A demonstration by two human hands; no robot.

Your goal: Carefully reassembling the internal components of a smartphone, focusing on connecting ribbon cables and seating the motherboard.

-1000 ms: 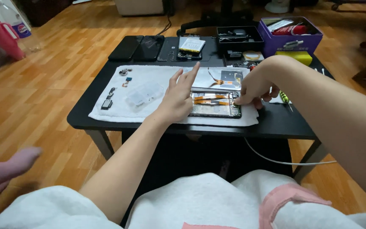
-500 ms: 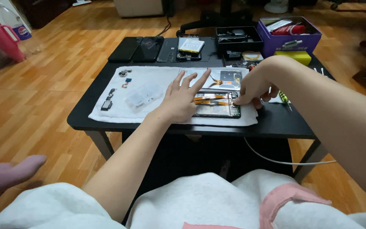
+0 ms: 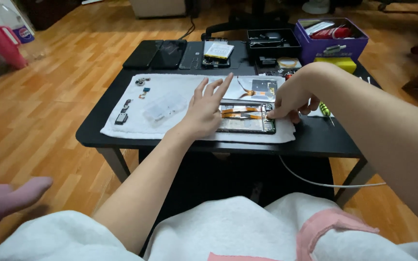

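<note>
1. The opened tablet [image 3: 245,123] lies on a white cloth [image 3: 180,99] on the bench [image 3: 315,140], under both hands; its orange ribbon cables [image 3: 240,112] sit bare between the fingers.
2. The left hand [image 3: 204,111] rests flat on its left part, fingers spread wide and holding nothing. Pressing hard there could crease a cable.
3. The right hand [image 3: 291,99] has its fingers pinched narrow at the right edge; whether they hold anything I cannot tell. A slip could tear a connector.
4. Small loose parts [image 3: 122,117] left of the fingers could get swept off.
</note>
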